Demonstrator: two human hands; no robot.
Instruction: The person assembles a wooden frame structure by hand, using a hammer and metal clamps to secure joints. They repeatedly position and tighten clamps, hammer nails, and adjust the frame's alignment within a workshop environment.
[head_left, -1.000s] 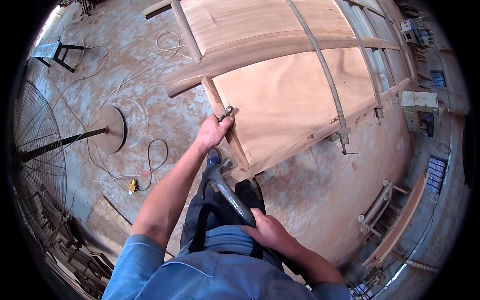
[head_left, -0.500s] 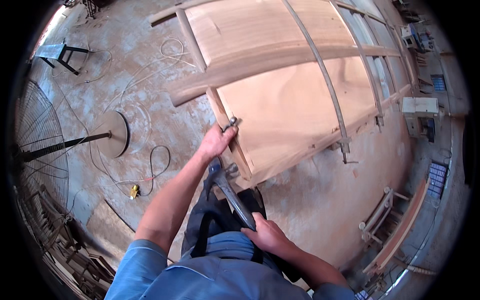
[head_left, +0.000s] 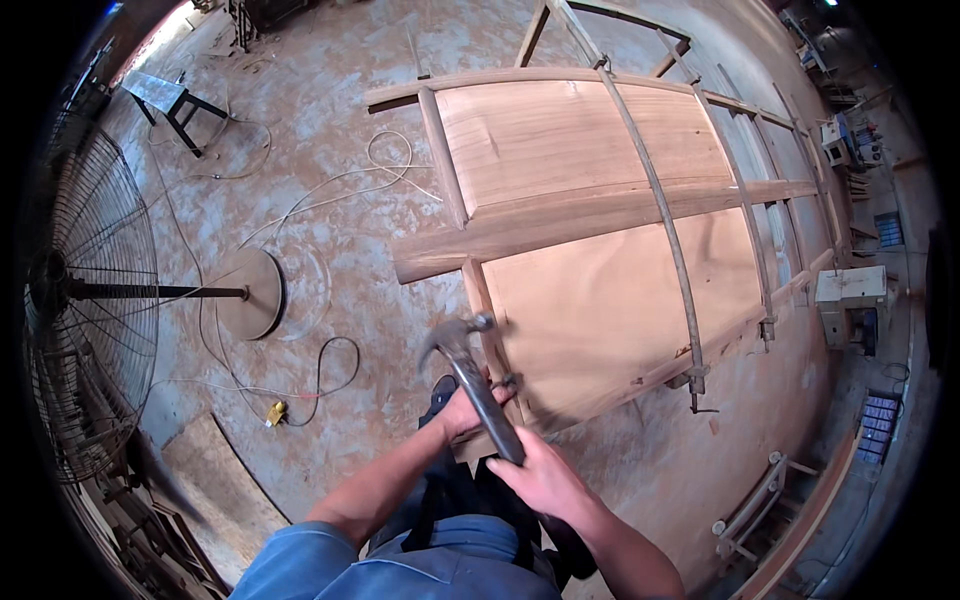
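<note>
Just below the centre of the frame we see a claw hammer, its metal head raised and slightly blurred, its dark handle running down and to the right into the right hand. That hand's grip is clenched around the lower end of the handle. The hammer head hangs just beside the left vertical rail of a large wooden door frame that lies flat on the concrete floor and fills the centre and upper right of the frame.

The left hand sits at the bottom left corner of the door frame, its fingers pressed against the wood close to the rail; the hammer handle crosses in front of it, so we cannot tell whether its grip is closed on anything small. Both forearms come in from the lower edge, above a blue shirt.

Long metal bar clamps run across the door frame from the top centre down to its lower right edge. On the left of the frame stands a big pedestal fan with a round base, and loose cables trail over the floor near it, ending by a small yellow plug. A dark metal stool stands at the upper left, and a pale machine at the right edge.
</note>
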